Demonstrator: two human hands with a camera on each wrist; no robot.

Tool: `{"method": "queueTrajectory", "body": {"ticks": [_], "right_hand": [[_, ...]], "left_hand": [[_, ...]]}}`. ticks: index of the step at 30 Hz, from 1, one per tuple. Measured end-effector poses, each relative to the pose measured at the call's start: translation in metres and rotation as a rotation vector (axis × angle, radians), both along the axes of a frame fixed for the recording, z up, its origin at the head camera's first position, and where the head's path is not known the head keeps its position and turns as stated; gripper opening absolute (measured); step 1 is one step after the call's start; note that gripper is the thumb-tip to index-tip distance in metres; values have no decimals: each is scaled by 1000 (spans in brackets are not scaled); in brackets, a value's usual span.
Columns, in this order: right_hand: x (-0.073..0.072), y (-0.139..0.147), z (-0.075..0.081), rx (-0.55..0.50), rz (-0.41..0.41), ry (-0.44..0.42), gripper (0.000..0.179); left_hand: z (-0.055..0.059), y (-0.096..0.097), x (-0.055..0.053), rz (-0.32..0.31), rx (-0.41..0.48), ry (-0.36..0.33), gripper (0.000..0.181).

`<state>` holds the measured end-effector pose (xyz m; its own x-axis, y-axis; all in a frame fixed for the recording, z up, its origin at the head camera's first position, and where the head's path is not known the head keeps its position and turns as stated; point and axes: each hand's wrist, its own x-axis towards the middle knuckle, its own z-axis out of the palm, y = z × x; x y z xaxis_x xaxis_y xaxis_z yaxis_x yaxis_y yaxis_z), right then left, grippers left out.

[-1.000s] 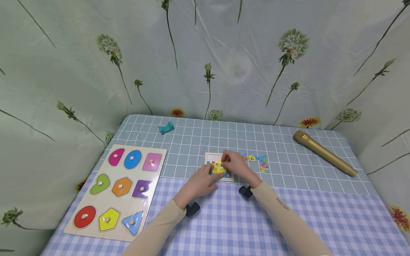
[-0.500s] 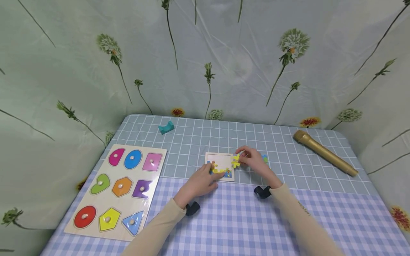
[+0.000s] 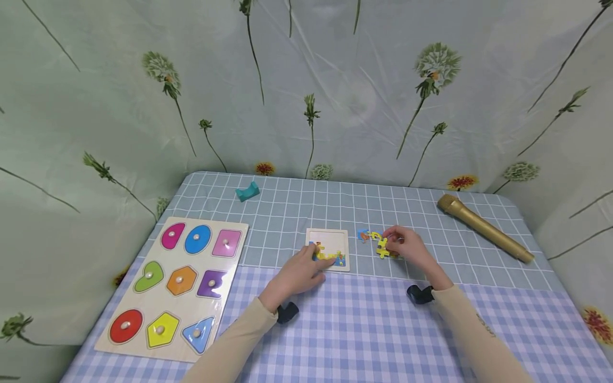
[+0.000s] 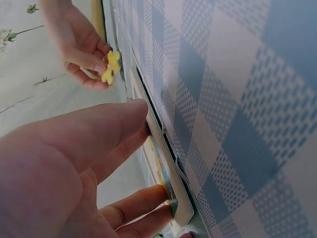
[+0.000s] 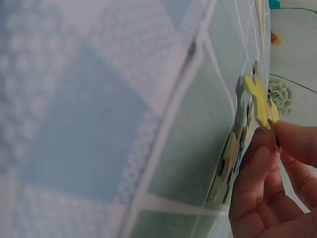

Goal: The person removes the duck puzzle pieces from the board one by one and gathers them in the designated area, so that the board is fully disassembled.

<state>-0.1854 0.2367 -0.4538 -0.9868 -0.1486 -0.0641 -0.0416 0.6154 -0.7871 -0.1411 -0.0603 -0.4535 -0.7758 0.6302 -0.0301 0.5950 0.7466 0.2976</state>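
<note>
My right hand [image 3: 408, 248] pinches a yellow jigsaw piece [image 3: 382, 248] between thumb and fingers, to the right of a small wooden puzzle tray [image 3: 330, 237]. In the right wrist view the yellow piece stands tilted on edge, close over other loose pieces [image 5: 229, 151]. My left hand [image 3: 298, 272] rests its extended fingertips on the tray, whose lower part holds blue and yellow pieces while its upper part shows bare wood. The left wrist view has the thumb [image 4: 133, 111] at the tray's near edge.
Several loose jigsaw pieces [image 3: 366, 235] lie right of the tray, partly behind my right hand. A large knobbed shape board [image 3: 191, 244] lies at left. A teal curved block [image 3: 247, 191] sits at the back, and a gold microphone [image 3: 486, 227] at right.
My right hand has moved right, from over the tray to the loose pieces, carrying the yellow jigsaw piece away from it. My left hand has stayed on the tray.
</note>
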Motion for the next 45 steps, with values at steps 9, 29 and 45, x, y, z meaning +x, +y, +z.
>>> {"method": "queueTrajectory", "body": {"ticks": [9,29,45], "right_hand": [[-1,-11,-3,137,57,117,14],[-5,-37,3,195,160,198,10],[-11,-118,-1,129,475,127,28]], "left_hand": [[0,-1,0,6,23,-7,41],[-8,-22,1,-31,113,-3,39],[-10,-25,4,-72,104,90,37]]}}
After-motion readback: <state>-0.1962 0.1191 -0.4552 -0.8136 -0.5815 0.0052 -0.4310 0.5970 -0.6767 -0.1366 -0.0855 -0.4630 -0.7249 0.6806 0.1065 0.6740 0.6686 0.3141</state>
